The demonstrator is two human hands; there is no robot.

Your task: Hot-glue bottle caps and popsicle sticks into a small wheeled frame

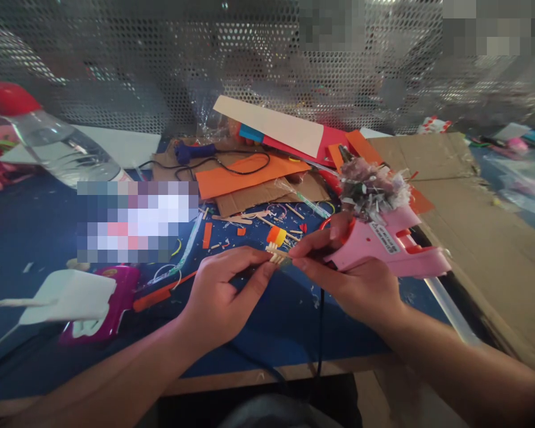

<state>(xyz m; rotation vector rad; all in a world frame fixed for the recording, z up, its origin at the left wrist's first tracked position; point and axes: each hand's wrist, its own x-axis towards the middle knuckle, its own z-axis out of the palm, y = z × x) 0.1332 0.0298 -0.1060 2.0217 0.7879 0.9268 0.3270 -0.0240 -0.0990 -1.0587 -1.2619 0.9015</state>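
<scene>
My left hand (223, 291) pinches a small lattice of short wooden sticks (276, 254) between thumb and forefinger, just above the blue table. From the other side, the fingertips of my right hand (356, 279) are closed on the end of a stick at this piece. A pink hot glue gun (378, 244) is also held in my right hand, its lower end under the fingers. Its black cord (322, 333) hangs down from there. Right behind the lattice is a small orange and yellow roll (276, 236).
Stick offcuts and orange paper scraps (207, 235) litter the blue table (258, 333). Behind are orange sheets (249, 172), cardboard (494, 255), a blue corded tool (194, 152) and a tinsel clump (374, 184). Left stand a red-capped bottle (66, 142) and a white charger (71, 294).
</scene>
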